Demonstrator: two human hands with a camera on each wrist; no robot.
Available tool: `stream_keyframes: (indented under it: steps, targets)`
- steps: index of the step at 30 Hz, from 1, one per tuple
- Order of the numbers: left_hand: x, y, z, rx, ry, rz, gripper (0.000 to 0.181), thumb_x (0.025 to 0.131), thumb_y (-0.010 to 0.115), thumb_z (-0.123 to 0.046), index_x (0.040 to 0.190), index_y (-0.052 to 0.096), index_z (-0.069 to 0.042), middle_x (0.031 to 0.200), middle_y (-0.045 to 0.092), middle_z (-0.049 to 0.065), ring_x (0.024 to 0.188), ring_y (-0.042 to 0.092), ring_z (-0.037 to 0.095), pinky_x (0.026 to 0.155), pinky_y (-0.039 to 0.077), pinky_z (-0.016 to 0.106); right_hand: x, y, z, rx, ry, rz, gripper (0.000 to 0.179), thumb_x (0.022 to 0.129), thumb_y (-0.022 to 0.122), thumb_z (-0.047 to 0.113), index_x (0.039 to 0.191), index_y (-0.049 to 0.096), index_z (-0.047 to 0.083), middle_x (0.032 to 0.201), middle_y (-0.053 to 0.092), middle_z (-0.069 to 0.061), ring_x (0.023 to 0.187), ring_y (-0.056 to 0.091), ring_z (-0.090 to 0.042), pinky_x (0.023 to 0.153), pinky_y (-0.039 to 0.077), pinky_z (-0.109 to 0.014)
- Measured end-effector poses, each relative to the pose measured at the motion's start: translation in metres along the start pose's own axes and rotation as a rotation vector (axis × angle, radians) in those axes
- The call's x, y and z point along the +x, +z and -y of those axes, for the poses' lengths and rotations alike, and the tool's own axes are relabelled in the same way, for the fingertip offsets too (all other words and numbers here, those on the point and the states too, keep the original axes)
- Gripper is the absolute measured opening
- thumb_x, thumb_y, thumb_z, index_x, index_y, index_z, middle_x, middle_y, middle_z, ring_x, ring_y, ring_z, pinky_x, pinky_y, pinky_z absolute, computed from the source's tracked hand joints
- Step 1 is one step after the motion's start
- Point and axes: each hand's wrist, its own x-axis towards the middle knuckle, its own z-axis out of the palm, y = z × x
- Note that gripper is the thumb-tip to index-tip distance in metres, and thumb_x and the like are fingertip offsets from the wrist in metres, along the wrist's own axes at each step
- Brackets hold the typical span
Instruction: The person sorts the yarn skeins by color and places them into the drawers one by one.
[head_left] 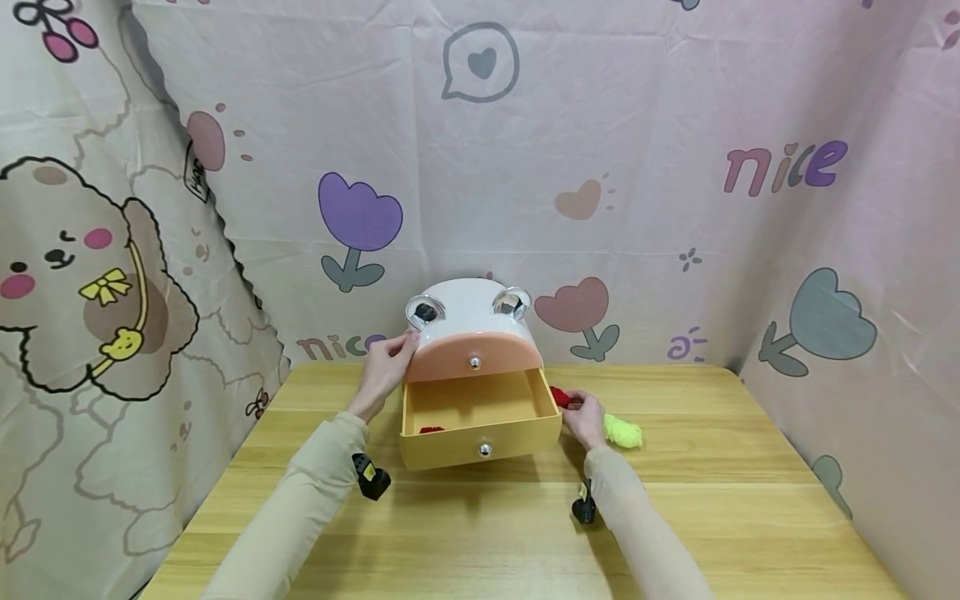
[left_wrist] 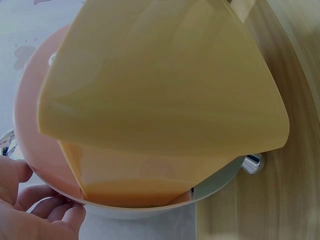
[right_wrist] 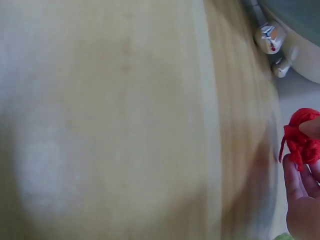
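**Tipping and snagging: possible faults**

Risks, left to right: we judge the drawer box (head_left: 467,308) could tip forward, its lower drawer (head_left: 450,452) being pulled well out; the red bundle (right_wrist: 301,134) could snag on the drawer rim by its loose strand.

Left grip (head_left: 384,375): we see curled fingers pinching the box's edge. Right grip (head_left: 586,419): nearly closed, pinching the red bundle just right of the drawer.

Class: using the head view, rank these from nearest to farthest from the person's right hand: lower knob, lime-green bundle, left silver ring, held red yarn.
1. Held red yarn: in the right hand.
2. Lime-green bundle: just right of the hand.
3. Lower knob: on the yellow drawer, left of the hand.
4. Left silver ring: on the white top, farther left.
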Motion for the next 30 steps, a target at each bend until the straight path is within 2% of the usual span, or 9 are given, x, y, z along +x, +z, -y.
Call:
stream_keyframes:
  steps: [8,13,18,26,30]
  targets:
    - [0.000,0.000,0.000,-0.007,0.007,-0.002,0.049,0.106,0.051,-0.034,0.144,0.051,-0.004,0.157,0.044,0.009,0.147,0.042,0.033,0.120,0.038,0.045,-0.002,-0.006,0.007,0.058,0.010,-0.016,0.031,0.083,0.074,0.004,0.110,0.068,-0.008,0.106,0.072,-0.029,0.095,0.072,-0.034,0.072,0.055,-0.018]
    - [0.001,0.001,0.001,0.008,0.033,-0.016,0.048,0.106,0.051,-0.033,0.143,0.053,-0.003,0.155,0.046,0.009,0.147,0.041,0.032,0.122,0.035,0.044,-0.005,-0.011,0.015,0.095,0.016,-0.006,0.035,0.084,0.073,0.006,0.116,0.067,-0.007,0.111,0.071,-0.029,0.099,0.072,-0.033,0.074,0.055,-0.018]
    - [0.001,0.001,0.001,0.007,0.024,-0.013,0.048,0.106,0.051,-0.033,0.143,0.054,-0.003,0.155,0.047,0.009,0.147,0.041,0.031,0.122,0.036,0.044,-0.007,-0.016,0.026,0.158,0.006,-0.014,0.036,0.083,0.073,0.006,0.115,0.067,-0.008,0.113,0.071,-0.030,0.097,0.073,-0.029,0.073,0.054,-0.014]
    - [0.001,0.000,0.002,0.009,0.012,-0.007,0.048,0.106,0.051,-0.033,0.144,0.052,-0.004,0.156,0.045,0.008,0.148,0.040,0.032,0.121,0.036,0.045,-0.009,-0.025,0.044,0.254,0.005,-0.057,0.037,0.084,0.075,0.004,0.117,0.066,-0.009,0.115,0.070,-0.032,0.084,0.067,-0.006,0.070,0.050,-0.007]
    - [0.001,0.000,0.001,0.010,0.017,-0.006,0.049,0.106,0.050,-0.034,0.144,0.052,-0.004,0.156,0.046,0.008,0.148,0.040,0.032,0.122,0.036,0.045,-0.011,-0.030,0.054,0.330,0.009,-0.069,0.036,0.083,0.077,0.004,0.116,0.067,-0.008,0.109,0.073,-0.025,0.078,0.063,0.003,0.070,0.052,-0.008]
